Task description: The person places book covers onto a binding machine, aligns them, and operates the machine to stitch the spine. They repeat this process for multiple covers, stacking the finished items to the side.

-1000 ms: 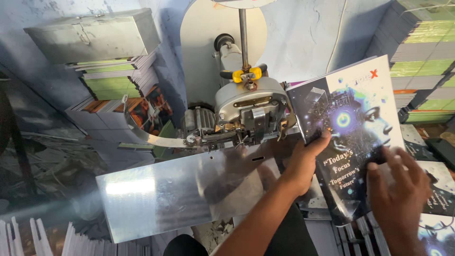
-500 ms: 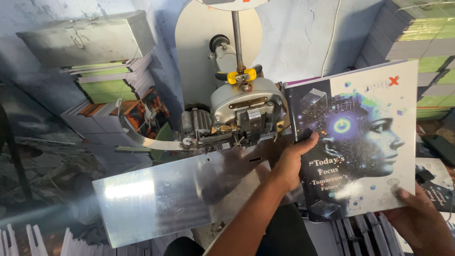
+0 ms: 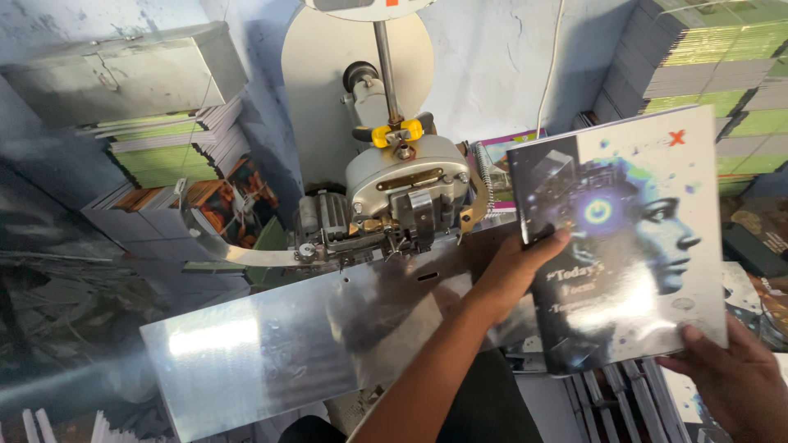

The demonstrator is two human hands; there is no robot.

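A glossy notebook (image 3: 632, 238) with a dark cover showing a face in profile is held up at the right, cover toward me. My left hand (image 3: 513, 275) grips its left edge with the thumb on the cover. My right hand (image 3: 730, 381) holds its lower right corner from below. The notebook's left edge is close to a metal binding machine (image 3: 402, 205) with a grey head and a yellow clamp.
A shiny sheet-metal table (image 3: 287, 344) slopes in front of the machine. Stacks of green-edged books (image 3: 706, 66) stand at the upper right and more stacks (image 3: 164, 156) at the left. More dark-covered notebooks (image 3: 624, 402) lie below the held one.
The notebook has been lifted off the pile at the lower right and raised upright. My right hand moved from on top of its cover to its lower right corner.
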